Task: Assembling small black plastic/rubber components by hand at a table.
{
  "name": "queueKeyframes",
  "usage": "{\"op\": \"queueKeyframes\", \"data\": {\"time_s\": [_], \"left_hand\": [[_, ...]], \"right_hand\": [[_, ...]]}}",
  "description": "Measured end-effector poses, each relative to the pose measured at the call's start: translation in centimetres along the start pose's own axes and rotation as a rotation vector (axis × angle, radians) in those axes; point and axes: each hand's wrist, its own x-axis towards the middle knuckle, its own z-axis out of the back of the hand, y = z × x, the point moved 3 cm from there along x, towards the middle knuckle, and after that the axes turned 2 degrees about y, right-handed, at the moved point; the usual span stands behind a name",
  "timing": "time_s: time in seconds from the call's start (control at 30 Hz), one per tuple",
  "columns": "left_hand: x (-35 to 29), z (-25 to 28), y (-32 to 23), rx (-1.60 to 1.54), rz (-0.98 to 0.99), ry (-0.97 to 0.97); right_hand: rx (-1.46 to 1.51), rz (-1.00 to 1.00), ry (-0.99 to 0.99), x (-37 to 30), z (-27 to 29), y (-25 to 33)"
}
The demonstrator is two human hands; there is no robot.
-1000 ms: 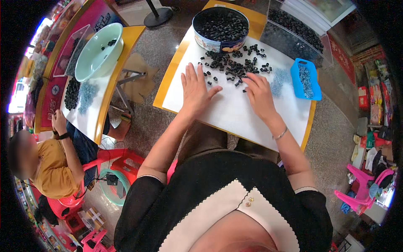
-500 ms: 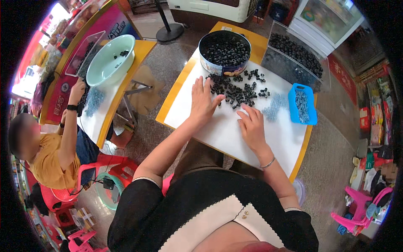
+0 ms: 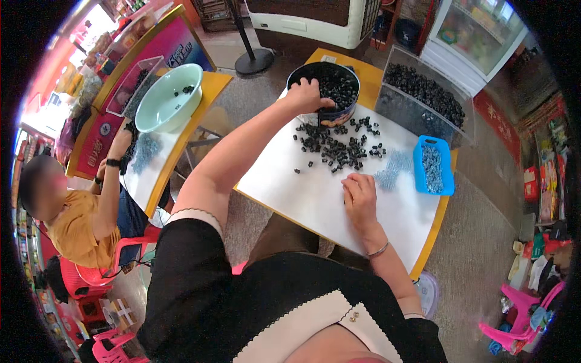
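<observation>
My left hand (image 3: 307, 97) is over the near-left rim of a round tin (image 3: 349, 115) filled with small black ring-like pieces (image 3: 336, 86). Its fingers bend down into the tin, with the thumb spread away from them; the fingertips are partly hidden. On the white sheet (image 3: 278, 157) before the tin lies a loose spread of black pieces (image 3: 336, 148). My right hand (image 3: 361, 196) rests on the sheet just nearer than this spread, its fingers curled together. A tiny dark spot shows by its thumb, too small to name. Small clear bluish pieces (image 3: 393, 171) lie to its right.
A blue basket (image 3: 433, 181) of bluish pieces stands at the table's right edge. Behind is a clear bin (image 3: 423, 97) of black pieces. At left, a person in a yellow shirt (image 3: 85, 227) works at another table with a pale green basin (image 3: 163, 109).
My left hand has left the black spread and moved up to the tin. My right hand has drawn back slightly, its fingers curling in. A few black pieces now lie apart at the spread's near-left side.
</observation>
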Motion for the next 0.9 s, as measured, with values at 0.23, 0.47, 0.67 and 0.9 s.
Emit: {"op": "queueKeyframes", "data": {"time_s": [0.23,0.47,0.67,0.9], "left_hand": [[1.7,-1.8,-1.7,0.033,0.184,0.144],[1.3,-1.8,-2.2,-0.036,0.145,0.048],[3.2,-1.7,-1.8,-0.152,0.074,-0.073],[5.9,-1.3,0.3,-0.490,0.125,-0.133]], "right_hand": [[0.047,-0.056,0.014,0.2,0.5,0.3],[0.052,-0.039,0.030,0.2,0.2,-0.1],[0.045,-0.036,0.033,0.0,0.1,-0.3],[0.054,-0.051,0.012,0.1,0.5,0.0]]}}
